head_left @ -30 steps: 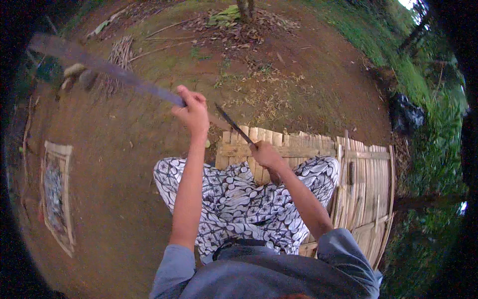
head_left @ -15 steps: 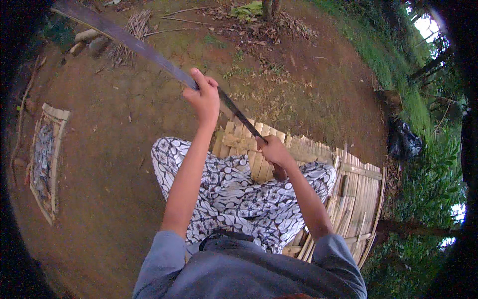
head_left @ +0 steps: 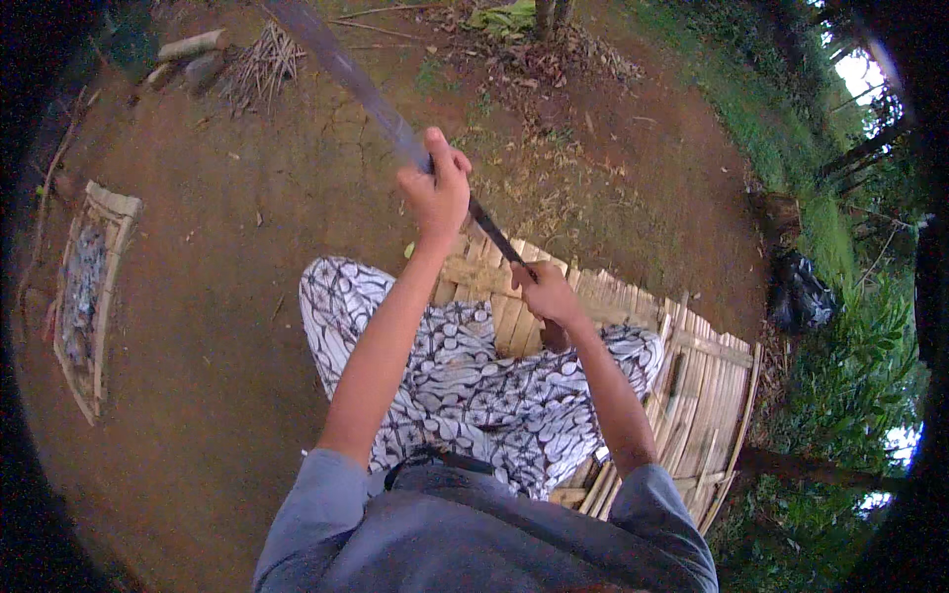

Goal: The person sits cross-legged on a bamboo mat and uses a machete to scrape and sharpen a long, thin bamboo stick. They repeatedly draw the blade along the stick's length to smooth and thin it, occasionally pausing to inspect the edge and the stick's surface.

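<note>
A grey T-shirt [head_left: 474, 544] fills the lower edge, and beyond it spread folded legs in white trousers [head_left: 455, 381] with a dark pattern. Over the lap, the hands are apart, each closed on something. The right hand [head_left: 552, 295] grips a knife [head_left: 499, 237] whose dark blade slants up and leftward to the left hand [head_left: 437, 201]. That hand is clamped, thumb up, around a long, flat, greyish strip [head_left: 361, 89] running to the upper edge; whether blade and strip touch there cannot be told. Beneath the right hand and stretching rightward lies a slatted bamboo bench [head_left: 707, 385]. On the earth to the left sits a rectangular frame [head_left: 117, 203] holding greyish bits. Farther out, a black plastic bag [head_left: 803, 292] rests at right, a bundle of sticks [head_left: 267, 64] at upper left, and dry leaves surround a tree trunk [head_left: 544, 20].
</note>
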Demonstrator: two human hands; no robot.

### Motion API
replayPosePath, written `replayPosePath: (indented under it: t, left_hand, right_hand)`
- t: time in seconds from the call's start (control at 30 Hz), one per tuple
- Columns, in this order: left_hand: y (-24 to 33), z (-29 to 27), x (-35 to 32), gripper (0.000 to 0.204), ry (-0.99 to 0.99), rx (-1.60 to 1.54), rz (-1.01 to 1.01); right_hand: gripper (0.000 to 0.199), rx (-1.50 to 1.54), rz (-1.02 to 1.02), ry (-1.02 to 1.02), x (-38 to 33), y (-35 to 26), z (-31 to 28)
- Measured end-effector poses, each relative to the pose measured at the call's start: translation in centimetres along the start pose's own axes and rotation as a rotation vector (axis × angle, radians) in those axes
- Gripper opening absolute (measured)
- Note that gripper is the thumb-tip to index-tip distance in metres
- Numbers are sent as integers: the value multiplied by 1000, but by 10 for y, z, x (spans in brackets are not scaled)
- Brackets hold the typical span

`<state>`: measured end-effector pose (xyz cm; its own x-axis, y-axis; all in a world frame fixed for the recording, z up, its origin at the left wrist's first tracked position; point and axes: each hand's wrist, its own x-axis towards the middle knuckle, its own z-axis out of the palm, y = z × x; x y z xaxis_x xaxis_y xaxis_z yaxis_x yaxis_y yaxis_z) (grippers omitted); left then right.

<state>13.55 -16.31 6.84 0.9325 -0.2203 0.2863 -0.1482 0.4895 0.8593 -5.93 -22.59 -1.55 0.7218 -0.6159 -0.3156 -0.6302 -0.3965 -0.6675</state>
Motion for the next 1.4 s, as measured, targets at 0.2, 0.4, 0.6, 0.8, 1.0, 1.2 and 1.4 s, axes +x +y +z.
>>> replayPosePath:
  t: [0.2,0.4,0.6,0.8,1.0,1.2,1.4]
  left_hand:
    - [1,-8,-4,54,-16,21,-42]
    - [8,-7,-3,54,0,56,-54]
    - [1,-2,6,55,49,-33,-14]
    - [-2,3,-8,53,-30,44,18]
    - [3,10,-11,52,26,49,45]
    - [-4,4,-2,55,51,9,15]
    - [-4,-1,-1,55,128,0,1]
  right_hand:
    - [43,-24,45,43,9,35,24]
    - [44,74,124,-27,12,17,16]
    - [35,60,1,57,2,0,19]
    - [43,230,302,-106,43,39,29]
    - [43,310,155,-53,13,28,28]
    - [36,30,207,-9,36,63,57]
    - [37,446,111,-68,24,60,64]
